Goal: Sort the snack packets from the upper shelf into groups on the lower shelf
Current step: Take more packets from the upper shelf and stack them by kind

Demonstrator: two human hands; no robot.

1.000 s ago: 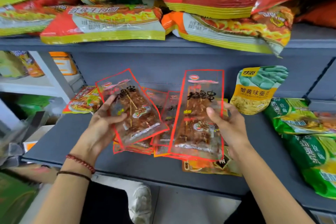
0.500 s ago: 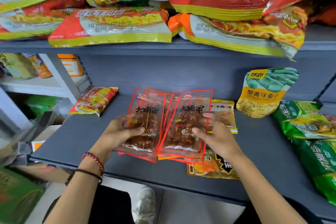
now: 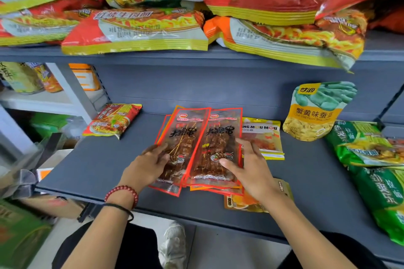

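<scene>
**Skewer packets: position on lower shelf**

Two skewer packets lie side by side on a small stack, mid lower shelf. Left hand rests on the left one, fingers extended and relaxed. Right hand touches the right one, thumb and fingers straight. Neither hand grips.
</scene>
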